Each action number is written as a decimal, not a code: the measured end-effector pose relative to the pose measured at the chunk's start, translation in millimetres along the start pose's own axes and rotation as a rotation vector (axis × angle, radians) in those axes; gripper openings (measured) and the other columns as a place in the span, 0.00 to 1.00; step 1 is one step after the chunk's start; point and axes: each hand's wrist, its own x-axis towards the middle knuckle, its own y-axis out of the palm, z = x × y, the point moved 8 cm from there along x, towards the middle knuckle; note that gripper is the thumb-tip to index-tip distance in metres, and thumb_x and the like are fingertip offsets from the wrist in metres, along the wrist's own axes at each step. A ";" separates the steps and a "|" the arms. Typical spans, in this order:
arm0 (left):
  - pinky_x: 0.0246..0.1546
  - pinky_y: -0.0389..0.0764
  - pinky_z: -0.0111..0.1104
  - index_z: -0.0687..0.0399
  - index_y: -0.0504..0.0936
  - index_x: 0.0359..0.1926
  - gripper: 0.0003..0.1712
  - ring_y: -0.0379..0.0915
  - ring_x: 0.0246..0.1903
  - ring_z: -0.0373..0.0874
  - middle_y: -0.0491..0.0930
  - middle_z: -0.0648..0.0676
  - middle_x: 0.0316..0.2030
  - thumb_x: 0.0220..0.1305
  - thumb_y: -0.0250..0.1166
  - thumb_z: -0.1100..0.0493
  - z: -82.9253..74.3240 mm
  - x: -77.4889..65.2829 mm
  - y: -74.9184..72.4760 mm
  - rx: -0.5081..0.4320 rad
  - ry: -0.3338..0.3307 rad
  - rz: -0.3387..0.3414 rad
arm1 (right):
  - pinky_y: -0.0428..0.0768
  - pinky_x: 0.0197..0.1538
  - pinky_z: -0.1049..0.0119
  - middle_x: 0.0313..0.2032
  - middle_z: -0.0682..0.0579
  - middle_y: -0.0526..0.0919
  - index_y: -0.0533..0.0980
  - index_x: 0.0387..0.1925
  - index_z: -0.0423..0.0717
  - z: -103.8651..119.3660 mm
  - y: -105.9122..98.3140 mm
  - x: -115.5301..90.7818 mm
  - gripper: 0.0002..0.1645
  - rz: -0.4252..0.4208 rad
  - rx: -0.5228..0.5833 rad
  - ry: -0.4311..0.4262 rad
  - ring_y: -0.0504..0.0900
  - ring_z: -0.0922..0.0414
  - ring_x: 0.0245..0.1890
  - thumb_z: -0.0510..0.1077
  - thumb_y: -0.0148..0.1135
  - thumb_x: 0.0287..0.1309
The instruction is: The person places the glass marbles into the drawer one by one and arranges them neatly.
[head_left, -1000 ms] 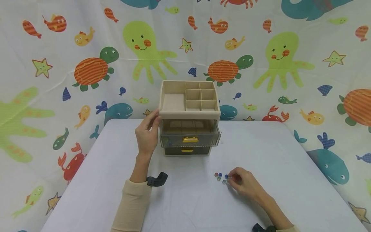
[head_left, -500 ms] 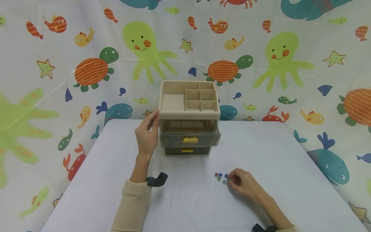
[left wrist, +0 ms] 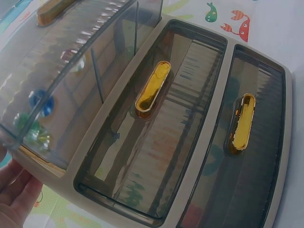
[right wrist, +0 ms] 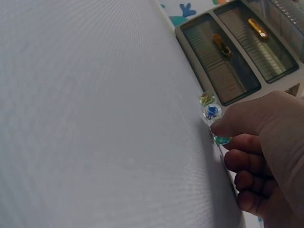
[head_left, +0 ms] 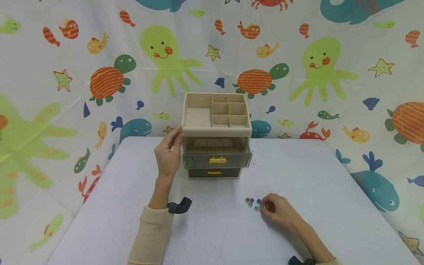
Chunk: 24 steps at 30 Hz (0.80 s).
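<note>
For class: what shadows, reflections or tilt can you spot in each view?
Head: soft shadow below the bare right hand on the white tablecloth; left wrist: coloured patches, seemingly reflections, on the smoky clear plastic middle drawer front; right wrist: slanted framing, shadow by that hand.

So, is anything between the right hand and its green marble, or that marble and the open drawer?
Nothing separates the right hand from the green marble it pinches. Toward the open drawer, a blue marble lies first, then the drawer's front wall.

I can see marbles (left wrist: 42,103) in the cabinet (left wrist: 208,118)'s pulled-out clear drawer (left wrist: 28,61), its two gold-handled drawers (left wrist: 161,137) closed, the left hand (left wrist: 18,190) touching the cabinet's edge.
</note>
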 end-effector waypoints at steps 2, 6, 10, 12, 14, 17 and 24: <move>0.52 0.80 0.18 0.62 0.82 0.57 0.17 0.85 0.47 0.53 0.86 0.62 0.50 0.69 0.63 0.64 0.0 0.1 0.2 0.000 -0.001 0.001 | 0.75 0.31 0.75 0.27 0.62 0.75 0.81 0.36 0.47 0.0 0.1 -0.1 0.09 0.001 0.001 -0.005 0.69 0.70 0.28 0.37 0.72 0.52; 0.52 0.80 0.18 0.62 0.82 0.57 0.17 0.85 0.47 0.53 0.86 0.62 0.50 0.69 0.64 0.65 -0.3 0.4 0.3 -0.004 0.001 0.001 | 0.75 0.31 0.75 0.27 0.62 0.76 0.81 0.36 0.47 -0.5 0.5 0.2 0.09 0.005 0.000 0.002 0.69 0.70 0.28 0.37 0.72 0.52; 0.52 0.80 0.18 0.63 0.82 0.57 0.17 0.85 0.47 0.53 0.86 0.62 0.50 0.69 0.64 0.65 -0.6 0.7 0.4 -0.005 0.007 0.000 | 0.75 0.31 0.75 0.27 0.62 0.76 0.81 0.36 0.48 -1.3 0.9 0.5 0.09 0.008 -0.004 0.026 0.69 0.69 0.28 0.37 0.72 0.52; 0.51 0.80 0.18 0.63 0.82 0.57 0.17 0.85 0.46 0.53 0.86 0.62 0.50 0.69 0.64 0.65 -0.6 0.7 0.4 -0.005 0.010 -0.001 | 0.74 0.31 0.75 0.27 0.62 0.75 0.81 0.36 0.48 -1.6 1.0 0.6 0.09 0.008 -0.008 0.038 0.69 0.69 0.28 0.37 0.72 0.52; 0.51 0.80 0.18 0.63 0.82 0.56 0.17 0.85 0.46 0.53 0.86 0.62 0.50 0.69 0.64 0.65 -0.5 0.6 0.4 -0.006 0.011 -0.002 | 0.74 0.31 0.75 0.27 0.62 0.75 0.81 0.37 0.48 -1.6 1.0 0.5 0.09 0.007 -0.012 0.046 0.69 0.69 0.28 0.38 0.72 0.52; 0.51 0.80 0.18 0.63 0.82 0.56 0.17 0.85 0.45 0.53 0.86 0.62 0.49 0.68 0.64 0.65 -0.6 0.3 0.2 -0.008 0.013 -0.005 | 0.74 0.31 0.75 0.27 0.61 0.75 0.81 0.37 0.48 -1.1 0.7 0.4 0.09 0.007 -0.015 0.044 0.69 0.69 0.28 0.38 0.72 0.52; 0.51 0.80 0.17 0.63 0.83 0.56 0.17 0.85 0.45 0.53 0.86 0.62 0.49 0.68 0.64 0.65 -0.1 0.1 0.0 -0.003 0.010 -0.006 | 0.75 0.31 0.75 0.27 0.62 0.76 0.81 0.36 0.47 0.6 0.0 0.4 0.09 0.008 -0.002 0.014 0.69 0.70 0.28 0.37 0.72 0.52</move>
